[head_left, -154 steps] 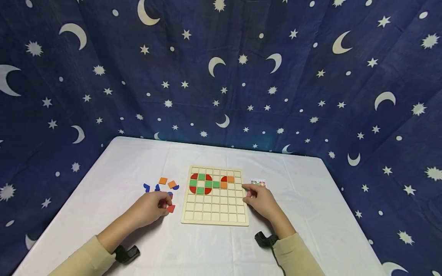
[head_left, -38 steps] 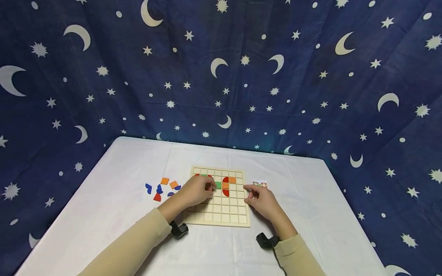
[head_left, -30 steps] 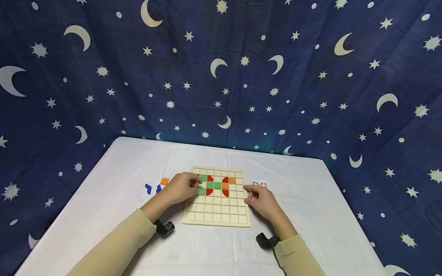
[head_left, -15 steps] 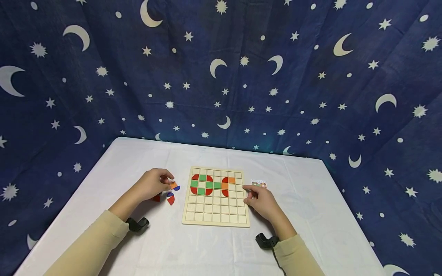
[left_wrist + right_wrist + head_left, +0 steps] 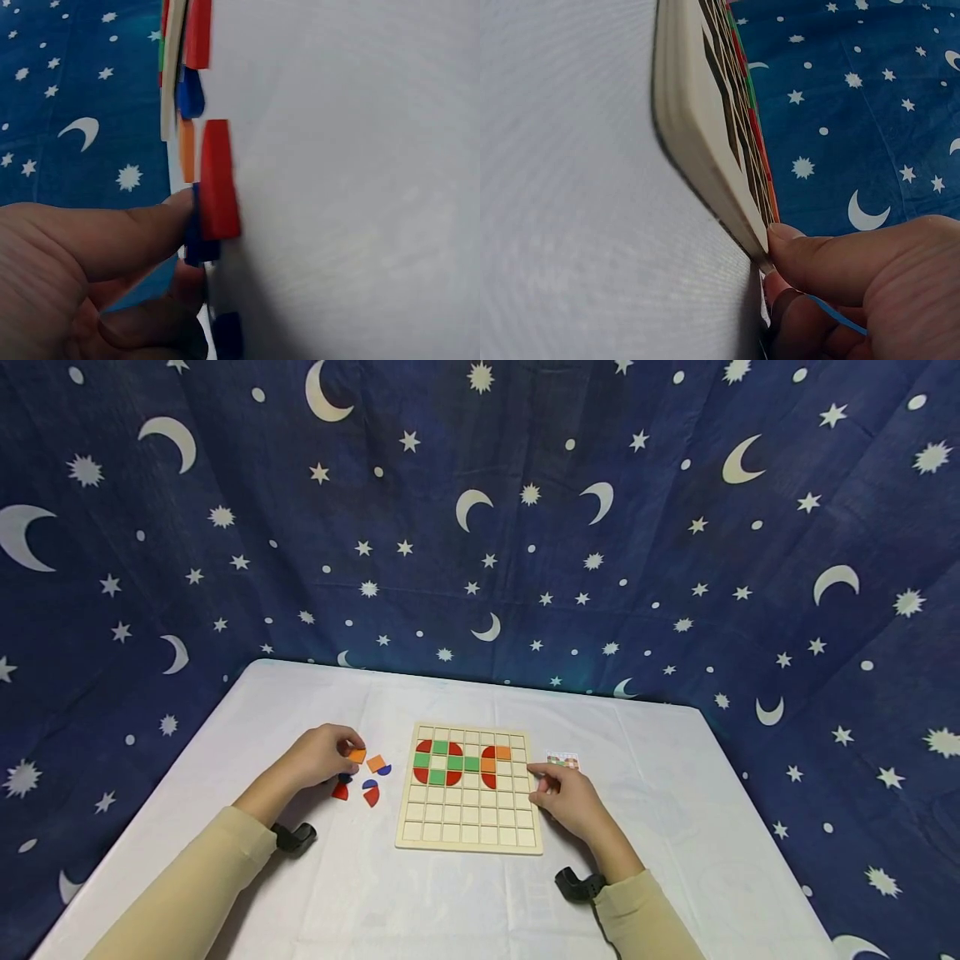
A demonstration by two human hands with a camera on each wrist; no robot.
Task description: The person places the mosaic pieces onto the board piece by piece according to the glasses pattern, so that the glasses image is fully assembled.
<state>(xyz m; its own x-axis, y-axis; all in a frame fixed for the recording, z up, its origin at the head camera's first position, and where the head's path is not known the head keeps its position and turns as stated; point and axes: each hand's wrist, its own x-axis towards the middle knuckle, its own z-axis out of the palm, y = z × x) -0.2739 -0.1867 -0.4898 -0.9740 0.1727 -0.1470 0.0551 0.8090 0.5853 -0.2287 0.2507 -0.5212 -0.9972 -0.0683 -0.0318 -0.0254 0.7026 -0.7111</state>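
Observation:
At the left, my left hand [image 5: 318, 758] pinches an orange square tile [image 5: 358, 756] between thumb and fingertips. In the left wrist view that tile is hidden, and the thumb tip shows behind a blue piece [image 5: 196, 236] and a red quarter-circle tile [image 5: 219, 180]. My right hand [image 5: 572, 796] holds the right edge of the wooden grid board [image 5: 468, 847], the thumb at its rim in the right wrist view. On the board sit green squares [image 5: 455, 763], red quarter circles [image 5: 453, 778] and two orange squares [image 5: 503, 752], forming a pattern on the upper rows.
Between left hand and board lie another orange square [image 5: 376, 764], small blue pieces [image 5: 385, 770] and a red quarter-circle tile [image 5: 371, 797]. A small printed pattern card [image 5: 562, 760] lies beyond the right hand. A white cloth [image 5: 420, 910] covers the table; a starry curtain [image 5: 480, 568] hangs behind.
A red quarter circle now sits under the lower orange square on the board. My left hand has gone from the board back left to the loose tiles. The right hand stays at the edge.

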